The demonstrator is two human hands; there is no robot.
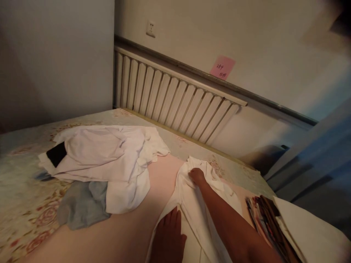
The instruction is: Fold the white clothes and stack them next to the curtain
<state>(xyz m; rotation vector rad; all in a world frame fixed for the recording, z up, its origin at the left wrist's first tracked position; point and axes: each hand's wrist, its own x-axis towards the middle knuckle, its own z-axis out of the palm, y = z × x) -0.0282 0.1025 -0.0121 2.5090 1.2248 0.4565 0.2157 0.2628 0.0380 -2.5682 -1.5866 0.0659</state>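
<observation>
Right hand (pixel 197 177) clenched on the white shirt (pixel 192 204), just below its collar (pixel 201 163); left hand (pixel 168 237) spread flat on the nearer part. Shirt lies on the bed (pixel 16 182) beneath both, long axis running away from the person. Clothes pile (pixel 101 153) left, apart.

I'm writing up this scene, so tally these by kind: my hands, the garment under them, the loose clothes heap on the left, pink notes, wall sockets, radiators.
Hands: 2 (left hand, right hand)
White garment: 1
Loose clothes heap: 1
Pink note: 1
Wall socket: 1
Radiator: 1
Total: 7
</observation>
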